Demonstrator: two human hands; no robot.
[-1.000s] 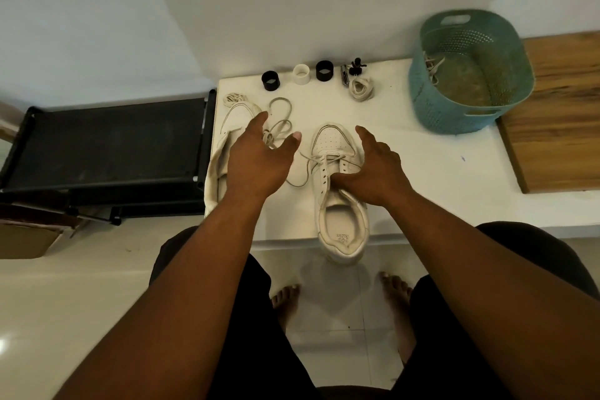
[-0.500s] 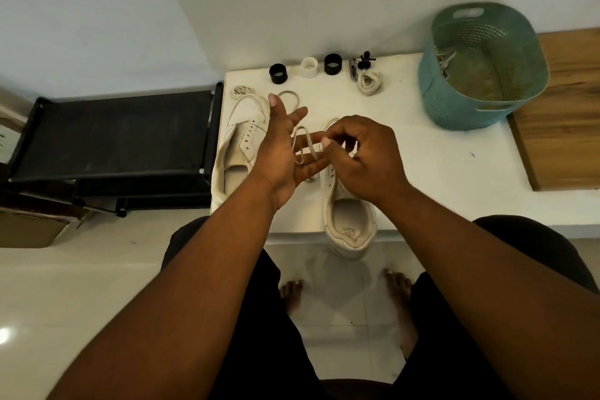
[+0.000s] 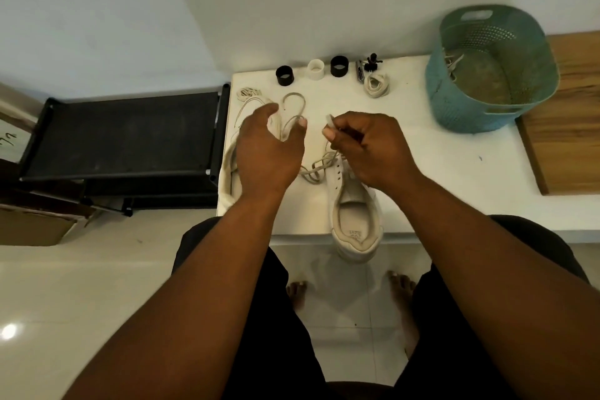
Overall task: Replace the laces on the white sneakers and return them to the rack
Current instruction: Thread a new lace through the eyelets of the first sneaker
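Note:
One white sneaker (image 3: 354,211) lies on the white table (image 3: 422,172) with its heel over the front edge. My right hand (image 3: 367,143) hovers above its toe and pinches the tip of its cream lace (image 3: 318,166), which trails in loops beside the eyelets. A second white sneaker (image 3: 229,172) lies on its side at the table's left edge, largely hidden by my left hand (image 3: 269,149). That hand is raised with fingers relaxed, next to a loose lace loop (image 3: 293,107); contact with it cannot be told.
A black shoe rack (image 3: 123,133) stands left of the table. At the table's back sit two black rings (image 3: 285,75), a white ring (image 3: 315,69), a small black tool (image 3: 371,62) and a bundled lace (image 3: 376,84). A teal basket (image 3: 493,75) stands right, beside a wooden board (image 3: 565,114).
My hands have drawn apart: the right one has pulled the lace tip up and rightward, and the left has moved left, away from the lace it touched.

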